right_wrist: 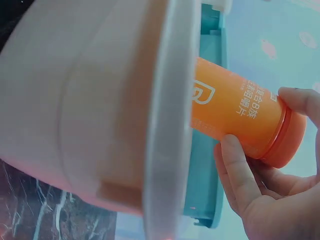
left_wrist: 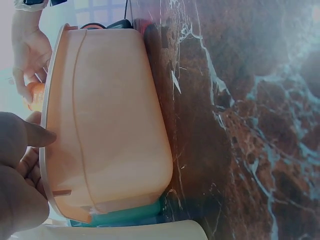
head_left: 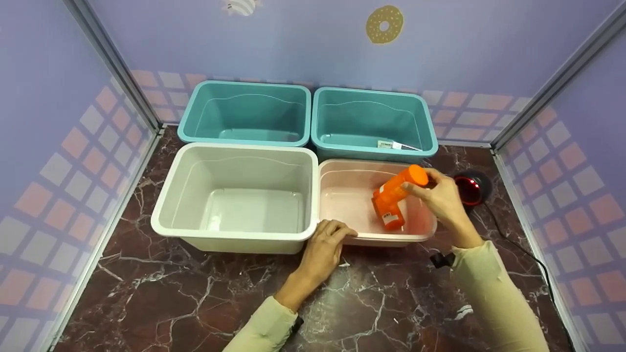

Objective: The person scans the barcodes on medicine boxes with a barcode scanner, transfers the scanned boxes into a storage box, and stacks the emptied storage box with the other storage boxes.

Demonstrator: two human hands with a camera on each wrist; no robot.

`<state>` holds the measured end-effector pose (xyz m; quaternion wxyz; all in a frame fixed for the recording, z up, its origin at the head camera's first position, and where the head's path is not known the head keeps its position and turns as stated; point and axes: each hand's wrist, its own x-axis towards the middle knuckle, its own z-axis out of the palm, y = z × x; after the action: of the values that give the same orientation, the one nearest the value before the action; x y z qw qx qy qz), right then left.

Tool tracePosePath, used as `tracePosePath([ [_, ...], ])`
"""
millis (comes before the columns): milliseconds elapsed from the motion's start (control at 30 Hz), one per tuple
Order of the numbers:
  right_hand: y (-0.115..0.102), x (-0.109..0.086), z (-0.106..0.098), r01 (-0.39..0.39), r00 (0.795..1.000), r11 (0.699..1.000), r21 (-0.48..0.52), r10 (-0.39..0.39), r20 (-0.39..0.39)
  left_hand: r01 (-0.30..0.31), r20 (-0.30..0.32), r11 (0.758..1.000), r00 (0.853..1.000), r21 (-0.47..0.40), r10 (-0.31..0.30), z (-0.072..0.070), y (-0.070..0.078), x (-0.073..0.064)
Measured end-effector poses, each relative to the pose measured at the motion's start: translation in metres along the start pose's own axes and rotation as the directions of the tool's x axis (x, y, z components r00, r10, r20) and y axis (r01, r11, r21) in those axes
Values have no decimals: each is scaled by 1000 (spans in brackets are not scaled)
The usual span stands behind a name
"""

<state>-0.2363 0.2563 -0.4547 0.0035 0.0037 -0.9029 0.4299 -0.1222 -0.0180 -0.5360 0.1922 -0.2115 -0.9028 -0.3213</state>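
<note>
My right hand (head_left: 444, 198) holds an orange chewable-tablet bottle (right_wrist: 240, 110) by its cap end, tilted over the pink bin (head_left: 342, 210). White lettering shows on the bottle's side in the right wrist view. Below it, another orange bottle (head_left: 392, 221) with a white label lies inside the bin, partly covered by the held one. At the bin's near left corner, my left hand (head_left: 324, 247) grips the rim. The left wrist view shows its thumb (left_wrist: 37, 135) on the rim's outer side and fingers behind the rim.
A white bin (head_left: 234, 234) stands directly left of the pink one. Two teal bins (head_left: 244, 88) line the back; the right one contains a small white labelled item (head_left: 391, 145). A dark scanner-like device (head_left: 472, 188) glows red at right, its cable (head_left: 518, 244) running forward.
</note>
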Motion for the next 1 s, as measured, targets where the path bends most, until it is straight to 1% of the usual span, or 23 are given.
tracePosePath([
  [133, -2, -4, -7, -6, 999, 999, 50, 8, -36, -12, -8, 1000, 1000, -4, 12, -1, 1, -1],
  [267, -1, -7, -13, -7, 998, 994, 109, 13, -56, -13, -10, 1000, 1000, -9, 13, -2, 2, -3],
  [433, 4, -8, -22, -3, 996, 994, 112, 14, -93, -7, -1, 1000, 1000, -5, 7, -3, 2, -4],
  [667, 10, -11, -35, -21, 989, 987, 161, 44, -142, -19, -13, 1000, 1000, 4, 19, -4, 3, -5],
  [800, 14, -13, -43, -37, 984, 983, 178, 67, -163, -10, -5, 1000, 1000, -3, 10, -5, 3, -5],
  [833, 15, -14, -45, -41, 983, 980, 195, 74, -168, -6, 0, 1000, 1000, -4, 6, -4, 3, -5],
  [900, 17, -16, -48, -50, 980, 965, 258, 97, -175, 3, 11, 1000, 1000, -6, -3, -4, 3, -5],
  [967, 17, -18, -52, -52, 978, 938, 343, 118, -174, 8, 16, 1000, 1000, -6, -8, -4, 3, -5],
  [1000, 18, -20, -55, -45, 978, 917, 395, 121, -170, 8, 16, 1000, 1000, -6, -8, -4, 3, -5],
])
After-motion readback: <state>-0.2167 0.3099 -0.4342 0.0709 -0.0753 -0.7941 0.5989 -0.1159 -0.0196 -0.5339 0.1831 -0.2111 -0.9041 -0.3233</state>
